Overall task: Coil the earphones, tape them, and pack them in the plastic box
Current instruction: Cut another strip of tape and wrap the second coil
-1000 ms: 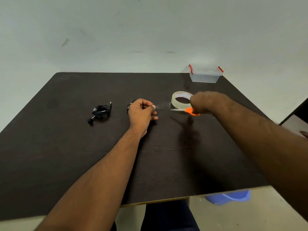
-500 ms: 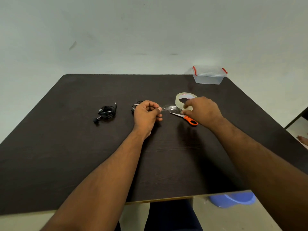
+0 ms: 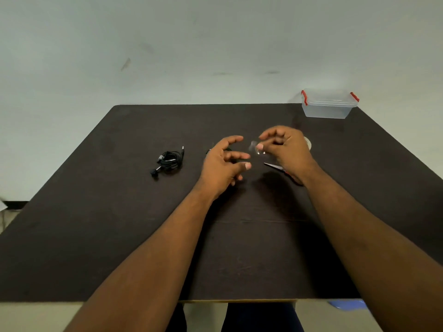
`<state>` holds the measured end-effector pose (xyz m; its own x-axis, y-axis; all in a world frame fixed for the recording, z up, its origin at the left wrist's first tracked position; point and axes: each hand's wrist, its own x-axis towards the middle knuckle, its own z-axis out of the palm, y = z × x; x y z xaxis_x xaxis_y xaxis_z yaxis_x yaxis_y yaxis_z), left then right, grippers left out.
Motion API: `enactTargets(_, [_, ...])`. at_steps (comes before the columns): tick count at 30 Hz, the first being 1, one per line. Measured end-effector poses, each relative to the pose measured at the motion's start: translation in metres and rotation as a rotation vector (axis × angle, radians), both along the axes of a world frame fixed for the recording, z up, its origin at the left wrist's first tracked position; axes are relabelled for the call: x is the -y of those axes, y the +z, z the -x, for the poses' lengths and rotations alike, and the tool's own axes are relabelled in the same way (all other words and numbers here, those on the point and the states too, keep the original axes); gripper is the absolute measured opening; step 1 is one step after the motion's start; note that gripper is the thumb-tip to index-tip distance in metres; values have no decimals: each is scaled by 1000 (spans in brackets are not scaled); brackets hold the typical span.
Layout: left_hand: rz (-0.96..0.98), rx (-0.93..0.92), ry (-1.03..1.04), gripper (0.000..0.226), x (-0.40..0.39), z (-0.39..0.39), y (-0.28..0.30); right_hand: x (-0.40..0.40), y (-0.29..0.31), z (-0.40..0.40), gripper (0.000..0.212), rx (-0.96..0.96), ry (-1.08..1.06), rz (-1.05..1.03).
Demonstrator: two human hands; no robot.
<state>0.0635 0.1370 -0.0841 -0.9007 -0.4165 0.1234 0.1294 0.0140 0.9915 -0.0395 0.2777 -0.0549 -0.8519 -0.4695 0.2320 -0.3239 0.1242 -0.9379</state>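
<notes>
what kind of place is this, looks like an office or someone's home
Hard to tell; probably a bare room set up for recording. A plain pale wall, a dark table holding only task items like the plastic box and coiled earphones.

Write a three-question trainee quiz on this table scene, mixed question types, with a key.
1. True or false: the clear plastic box with red clips has its lid on.
2. Which hand pinches the clear piece of tape? A) left hand B) right hand
3. Fill in: the coiled black earphones lie to the ___ of the left hand.

Key: 1 true; 2 B; 3 left.
</notes>
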Motion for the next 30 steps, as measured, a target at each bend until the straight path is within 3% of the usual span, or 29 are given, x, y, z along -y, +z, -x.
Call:
enactTargets(3, [136,-146,397,29,31,-1,5,13,1,5,30,121,-159,253])
enactTargets(6, [309,-96,699,10,54,3,8,37,-8,3,31,178,-159,323])
enactTargets(10, [479,155,573,6,64,15,7,54,-24,2,28,226,-143,332])
enactTargets(17, [669,453,144,41,73,27,31,54,-31,4,20,178,-88,222])
enactTargets(20, [675,391,144,47,71,17,22,55,-33,3,18,65,14,79])
enactTargets(23, [640,295,182,40,70,14,10,56,-35,3,12,-17,73,-77])
enactTargets(26, [561,213,331,35,67,14,-2,58,-37,3,12,-77,107,-163])
enactTargets(30, [832,-17,447,24,64,10,-3,61,-39,5,17,-99,103,-203])
